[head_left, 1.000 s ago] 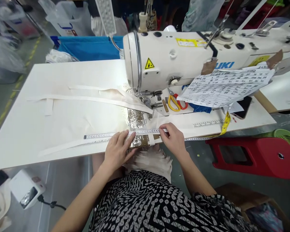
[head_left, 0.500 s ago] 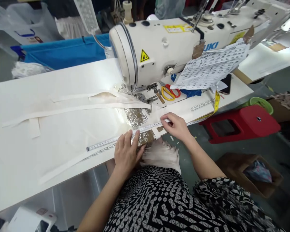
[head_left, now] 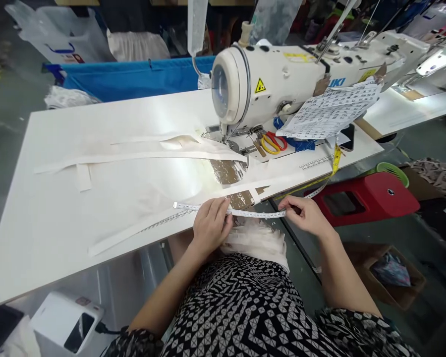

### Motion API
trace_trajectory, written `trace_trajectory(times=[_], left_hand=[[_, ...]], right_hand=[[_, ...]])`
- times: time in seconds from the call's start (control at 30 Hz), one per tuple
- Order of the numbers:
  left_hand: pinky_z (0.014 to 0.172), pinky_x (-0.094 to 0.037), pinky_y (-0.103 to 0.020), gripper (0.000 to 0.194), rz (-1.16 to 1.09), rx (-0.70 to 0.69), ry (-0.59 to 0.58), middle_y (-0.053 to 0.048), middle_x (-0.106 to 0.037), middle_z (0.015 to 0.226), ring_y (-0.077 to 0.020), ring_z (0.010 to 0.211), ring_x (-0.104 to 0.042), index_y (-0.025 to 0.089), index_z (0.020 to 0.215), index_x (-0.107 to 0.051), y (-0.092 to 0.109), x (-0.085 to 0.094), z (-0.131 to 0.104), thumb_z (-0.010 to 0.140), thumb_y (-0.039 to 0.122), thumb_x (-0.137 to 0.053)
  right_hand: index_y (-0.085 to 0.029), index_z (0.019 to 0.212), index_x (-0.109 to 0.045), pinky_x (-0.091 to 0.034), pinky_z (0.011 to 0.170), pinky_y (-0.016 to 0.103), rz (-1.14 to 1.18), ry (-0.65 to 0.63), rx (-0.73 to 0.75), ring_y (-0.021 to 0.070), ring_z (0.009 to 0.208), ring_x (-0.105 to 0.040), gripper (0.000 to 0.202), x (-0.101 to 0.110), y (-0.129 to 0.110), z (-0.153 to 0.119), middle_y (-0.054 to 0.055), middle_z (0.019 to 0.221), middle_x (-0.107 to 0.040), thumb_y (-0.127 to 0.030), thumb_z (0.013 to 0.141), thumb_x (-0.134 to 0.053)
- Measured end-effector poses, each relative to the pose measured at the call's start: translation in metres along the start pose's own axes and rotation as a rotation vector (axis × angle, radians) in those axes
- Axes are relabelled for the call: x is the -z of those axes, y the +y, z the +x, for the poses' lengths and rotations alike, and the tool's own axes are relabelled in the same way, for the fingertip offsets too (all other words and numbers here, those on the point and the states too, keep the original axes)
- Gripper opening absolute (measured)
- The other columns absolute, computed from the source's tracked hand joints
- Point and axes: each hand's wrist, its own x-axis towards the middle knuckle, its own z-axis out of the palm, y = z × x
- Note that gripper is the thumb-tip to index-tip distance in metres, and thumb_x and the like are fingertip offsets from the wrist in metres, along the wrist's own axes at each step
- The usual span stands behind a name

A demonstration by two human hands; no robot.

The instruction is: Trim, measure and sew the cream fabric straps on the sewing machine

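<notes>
A tape measure [head_left: 258, 214], white side up, runs between my two hands in front of the table edge. My right hand [head_left: 306, 215] pinches it between thumb and fingertips, off the table. My left hand [head_left: 212, 223] is closed over the tape at the table's front edge, and the tape's metal end points left past the fingers. Under and beside the left hand lies a long white fabric strip [head_left: 113, 241] along a printed ruler scale [head_left: 167, 219]. Another pale strip [head_left: 141, 156] lies farther back, its right end near the sewing machine's needle area.
The sewing machine [head_left: 269, 74] stands at the back of the white table [head_left: 59, 218]. Yellow-and-red scissors [head_left: 273, 144] lie by its base, below a hanging printed sheet [head_left: 327, 111]. At right are a red stool [head_left: 386, 198] and a cardboard box [head_left: 367, 277]. Gathered pale fabric [head_left: 260, 240] rests on my lap.
Both hands have drawn the tape measure toward me, off the strip at the front edge. My right hand has moved right and away from the table. The view has shifted left.
</notes>
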Motion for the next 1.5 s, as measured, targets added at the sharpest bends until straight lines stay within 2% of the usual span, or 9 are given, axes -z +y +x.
trace_trajectory(times=[0.13, 0.23, 0.4, 0.6, 0.8, 0.93, 1.07, 1.27, 1.5], left_hand=[[0.106, -0.047, -0.045, 0.042, 0.024, 0.088, -0.010, -0.016, -0.061, 0.131, -0.0303, 0.124, -0.054, 0.012, 0.131, -0.056, 0.001, -0.002, -0.001, 0.091, 0.022, -0.057], [0.113, -0.039, -0.051, 0.048, 0.118, 0.178, -0.041, -0.018, -0.054, 0.141, -0.0331, 0.133, -0.048, 0.011, 0.139, -0.051, 0.006, 0.000, -0.003, 0.093, 0.028, -0.056], [0.120, -0.027, -0.053, 0.055, 0.259, 0.276, -0.056, -0.016, -0.047, 0.149, -0.0322, 0.140, -0.042, 0.013, 0.146, -0.043, 0.011, 0.011, -0.015, 0.096, 0.034, -0.052], [0.122, -0.024, -0.044, 0.058, 0.338, 0.258, -0.042, -0.012, -0.053, 0.145, -0.0265, 0.136, -0.048, 0.017, 0.153, -0.033, 0.008, 0.022, -0.023, 0.099, 0.032, -0.049], [0.121, -0.025, -0.043, 0.054, 0.331, 0.275, -0.069, -0.011, -0.052, 0.146, -0.0248, 0.138, -0.046, 0.016, 0.149, -0.040, 0.008, 0.020, -0.026, 0.099, 0.032, -0.049], [0.123, -0.020, -0.051, 0.052, 0.346, 0.417, -0.115, -0.012, -0.045, 0.152, -0.0275, 0.144, -0.038, 0.018, 0.148, -0.042, 0.001, 0.025, -0.038, 0.099, 0.035, -0.049], [0.123, -0.014, -0.059, 0.054, 0.432, 0.573, -0.053, -0.013, -0.043, 0.153, -0.0307, 0.145, -0.035, 0.021, 0.149, -0.040, -0.015, 0.040, -0.058, 0.099, 0.037, -0.048], [0.122, -0.017, -0.056, 0.050, 0.502, 0.577, 0.037, -0.013, -0.049, 0.149, -0.0295, 0.142, -0.041, 0.022, 0.148, -0.042, -0.018, 0.062, -0.071, 0.100, 0.034, -0.046], [0.124, -0.013, -0.055, 0.050, 0.490, 0.560, 0.058, -0.011, -0.049, 0.149, -0.0284, 0.141, -0.042, 0.025, 0.149, -0.041, -0.014, 0.061, -0.063, 0.100, 0.032, -0.046]], right_hand=[[-0.022, 0.084, -0.064, -0.048, 0.069, 0.034, -0.195, 0.185, 0.077, 0.0227, 0.080, -0.062, 0.015, -0.011, 0.027, -0.005, 0.004, 0.087, -0.068, -0.020, 0.084, -0.049], [-0.023, 0.107, -0.067, -0.048, 0.095, 0.044, -0.213, 0.319, 0.158, 0.0275, 0.107, -0.060, 0.023, -0.028, 0.028, 0.008, 0.008, 0.110, -0.068, -0.022, 0.092, -0.049], [-0.019, 0.139, -0.051, -0.041, 0.111, 0.049, -0.197, 0.192, 0.346, 0.0275, 0.136, -0.045, 0.040, -0.052, 0.001, 0.035, 0.012, 0.141, -0.055, -0.027, 0.102, -0.042], [-0.022, 0.136, -0.056, -0.040, 0.110, 0.049, -0.321, 0.248, 0.344, 0.0263, 0.132, -0.052, 0.038, -0.054, -0.002, 0.038, 0.009, 0.136, -0.061, -0.028, 0.104, -0.037], [-0.023, 0.133, -0.059, -0.038, 0.110, 0.044, -0.314, 0.338, 0.363, 0.0248, 0.130, -0.054, 0.034, -0.053, 0.009, 0.037, 0.007, 0.133, -0.064, -0.023, 0.102, -0.043], [-0.021, 0.133, -0.057, -0.037, 0.110, 0.045, -0.311, 0.359, 0.390, 0.0266, 0.129, -0.054, 0.034, -0.054, 0.011, 0.037, 0.009, 0.132, -0.064, -0.023, 0.102, -0.044], [-0.021, 0.131, -0.057, -0.040, 0.108, 0.048, -0.285, 0.360, 0.382, 0.0288, 0.126, -0.057, 0.033, -0.053, 0.016, 0.037, 0.012, 0.127, -0.066, -0.026, 0.101, -0.044], [-0.020, 0.135, -0.055, -0.041, 0.107, 0.050, -0.236, 0.409, 0.404, 0.0312, 0.127, -0.055, 0.037, -0.060, 0.028, 0.034, 0.015, 0.128, -0.064, -0.025, 0.098, -0.049], [-0.024, 0.147, -0.043, -0.023, 0.119, 0.057, -0.197, 0.256, 0.440, 0.0306, 0.139, -0.042, 0.048, -0.083, -0.014, 0.034, 0.010, 0.146, -0.051, -0.024, 0.099, -0.045]])
